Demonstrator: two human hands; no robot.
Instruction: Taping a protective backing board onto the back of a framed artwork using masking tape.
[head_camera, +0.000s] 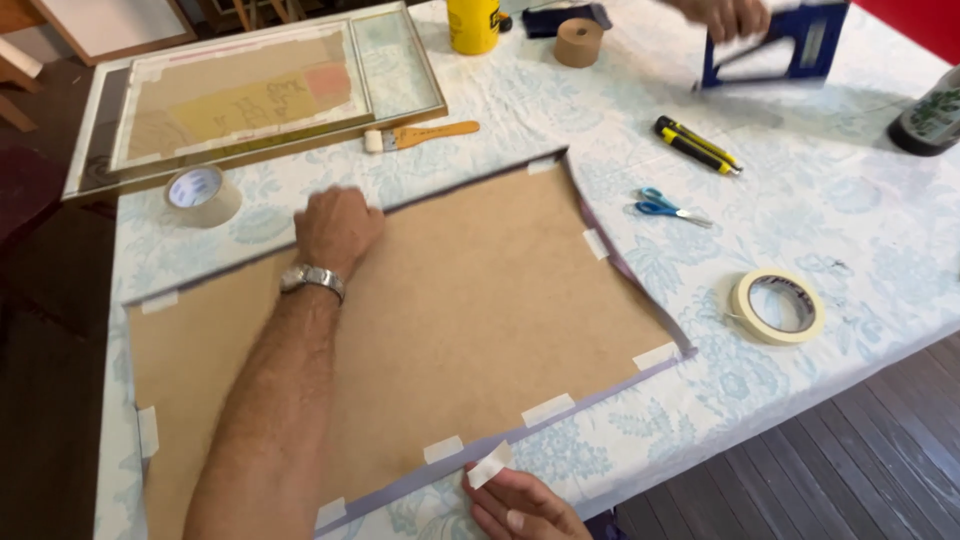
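Backing board (450, 330) fills the middle of the frame, and our left hand (337, 228), curled into a fist, presses its top edge. Lower down, our right hand (515, 505) pinches a small tape strip (489, 464) at the bottom edge; it could easily wrinkle or land crooked if that board shifts.

View: one head camera, worn by the person, no second view to share with.
Position: above the near edge of the counter (860, 250), close over the board (450, 310).
Direction: looks down and forward across the counter, tilted so the counter's edges run slantwise.
Nearness: the left hand (337, 228) and forearm fill the near middle; the right hand (520, 505) is cut by the bottom edge.
Reach: far side shows a frame (250, 95) and another person's hand (725, 15); floor (850, 470) at lower right.
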